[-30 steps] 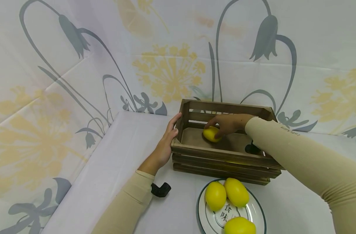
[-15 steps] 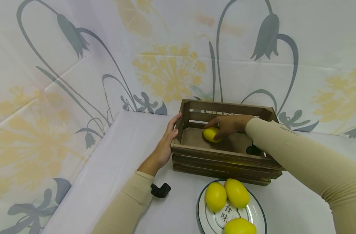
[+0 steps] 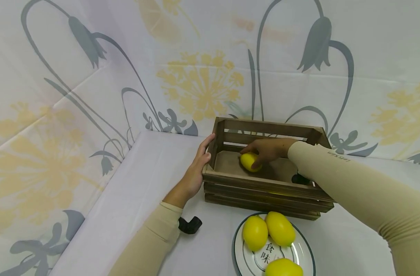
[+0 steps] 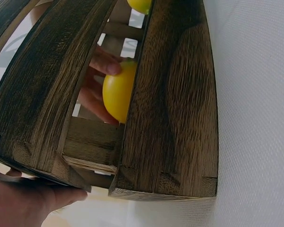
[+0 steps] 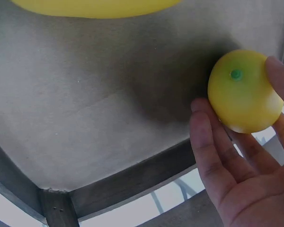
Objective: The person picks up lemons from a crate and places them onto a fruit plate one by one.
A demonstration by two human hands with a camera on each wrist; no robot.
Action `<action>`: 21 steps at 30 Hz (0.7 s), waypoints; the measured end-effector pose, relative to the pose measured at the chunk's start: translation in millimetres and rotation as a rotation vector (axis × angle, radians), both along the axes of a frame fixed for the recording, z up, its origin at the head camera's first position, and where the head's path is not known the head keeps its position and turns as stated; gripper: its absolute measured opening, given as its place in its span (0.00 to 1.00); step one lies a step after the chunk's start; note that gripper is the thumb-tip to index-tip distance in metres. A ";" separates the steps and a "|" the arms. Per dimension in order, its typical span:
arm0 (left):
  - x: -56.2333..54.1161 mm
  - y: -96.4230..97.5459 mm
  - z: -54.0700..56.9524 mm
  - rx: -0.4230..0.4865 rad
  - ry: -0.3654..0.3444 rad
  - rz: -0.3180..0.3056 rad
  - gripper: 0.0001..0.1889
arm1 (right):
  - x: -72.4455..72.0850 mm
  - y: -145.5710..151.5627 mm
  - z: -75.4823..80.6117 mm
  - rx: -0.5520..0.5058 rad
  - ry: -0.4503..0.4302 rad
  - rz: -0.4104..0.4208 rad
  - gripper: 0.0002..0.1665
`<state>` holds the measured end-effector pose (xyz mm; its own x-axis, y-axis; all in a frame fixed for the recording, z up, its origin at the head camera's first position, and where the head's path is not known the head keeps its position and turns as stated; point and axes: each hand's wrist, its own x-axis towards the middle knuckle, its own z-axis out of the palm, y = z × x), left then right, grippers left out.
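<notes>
Inside the dark wooden slatted crate, my right hand holds a yellow lemon close to the crate floor. In the right wrist view, the thumb lies on one side of the lemon and the fingers on the other; its green stem end shows. My left hand rests along the outside of the crate's left end, fingers fairly straight and thumb near the rim. Through the slats, the left wrist view shows the held lemon and part of another yellow fruit.
A white plate with a dark rim and printed characters stands in front of the crate, bearing three lemons. Small black pieces show beside each sleeve. Flower-patterned cloth rises behind the crate; white cloth covers the table.
The right hand and the lemon have shifted slightly towards the crate's front, and the lemon is turned a little. The left hand stays against the crate.
</notes>
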<state>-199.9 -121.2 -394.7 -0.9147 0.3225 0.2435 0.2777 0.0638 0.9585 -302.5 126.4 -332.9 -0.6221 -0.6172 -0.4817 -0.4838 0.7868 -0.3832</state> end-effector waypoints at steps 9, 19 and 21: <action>-0.4 0.1 0.4 -0.002 0.004 -0.004 0.28 | -0.5 -0.8 -2.0 0.011 0.037 0.025 0.36; 1.3 -0.4 1.3 0.000 0.001 0.001 0.28 | 1.5 -2.7 -1.4 0.016 0.048 0.031 0.36; 1.6 -0.3 1.0 0.002 0.001 0.000 0.28 | 2.1 -3.4 -0.8 0.020 0.050 0.032 0.36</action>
